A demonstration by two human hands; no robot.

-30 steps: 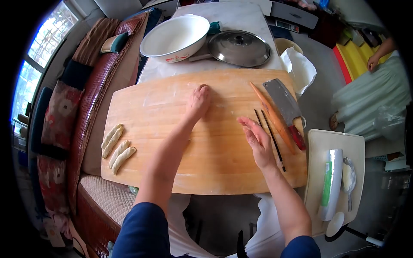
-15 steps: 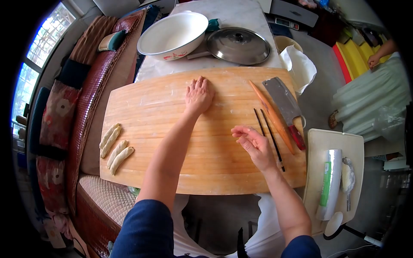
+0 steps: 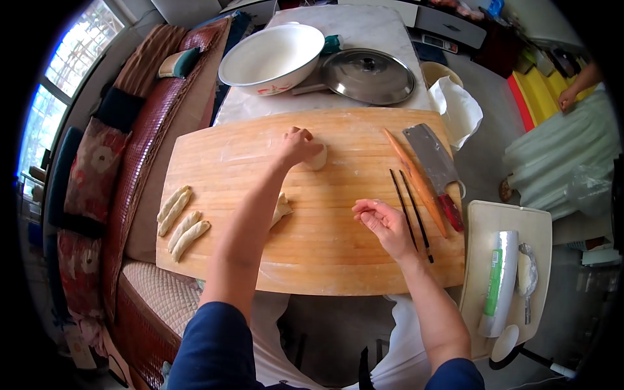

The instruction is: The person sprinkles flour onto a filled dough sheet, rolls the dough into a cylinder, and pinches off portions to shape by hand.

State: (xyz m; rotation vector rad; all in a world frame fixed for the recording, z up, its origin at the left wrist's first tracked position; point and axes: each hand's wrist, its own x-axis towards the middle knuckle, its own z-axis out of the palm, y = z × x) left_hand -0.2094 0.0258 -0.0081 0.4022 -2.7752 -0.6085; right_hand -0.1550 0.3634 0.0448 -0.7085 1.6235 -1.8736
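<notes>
My left hand (image 3: 299,145) is at the far middle of the wooden board, its fingers curled over a small pale lump of dough (image 3: 317,158). The lump's near right side shows beside the palm; the rest is hidden. My right hand (image 3: 383,225) hovers over the board's right half, fingers loosely bent and thumb apart, with no object visible in it. Another dough piece (image 3: 281,210) lies partly behind my left forearm. Several twisted dough strips (image 3: 184,233) rest at the board's left edge.
Black chopsticks (image 3: 412,216), a tapered rolling pin (image 3: 416,182) and a cleaver (image 3: 431,156) lie on the right of the wooden board (image 3: 325,260). Behind stand a white basin (image 3: 273,60) and a steel lid (image 3: 368,76). A foil-like roll (image 3: 500,283) sits on a side stool. Another person stands at right.
My left hand has gone from lying flat to curled fingers, showing the dough lump. My left forearm has shifted left, revealing another dough piece. My right hand hardly moves. The view has shifted slightly.
</notes>
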